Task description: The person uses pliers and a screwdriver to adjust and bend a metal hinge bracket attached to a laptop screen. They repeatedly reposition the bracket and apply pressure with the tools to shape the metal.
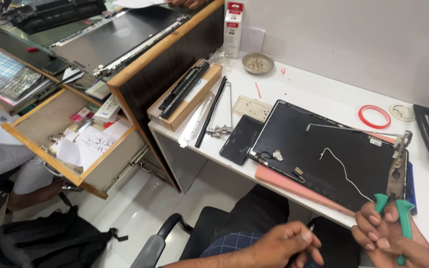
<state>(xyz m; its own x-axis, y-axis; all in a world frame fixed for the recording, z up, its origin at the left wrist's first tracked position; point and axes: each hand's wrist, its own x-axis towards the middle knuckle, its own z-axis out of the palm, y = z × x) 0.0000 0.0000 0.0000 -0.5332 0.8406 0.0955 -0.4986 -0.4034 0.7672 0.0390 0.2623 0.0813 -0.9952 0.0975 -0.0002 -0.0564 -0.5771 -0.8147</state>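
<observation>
White counter (319, 84) carrying a black laptop lid shell (323, 154) on a pink pad (284, 182), a dark phone (240, 139), a cardboard box (187, 101), a small metal bowl (257, 62), a red tape ring (374, 116).

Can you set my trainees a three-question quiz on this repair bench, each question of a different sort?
1. True or false: the right hand grips green-handled pliers.
2. What lies under the black laptop lid: A) a pink foam sheet, B) a newspaper, C) a towel?
3. What colour is the tape ring on the white table?

Key: 1 true. 2 A. 3 red.
</observation>
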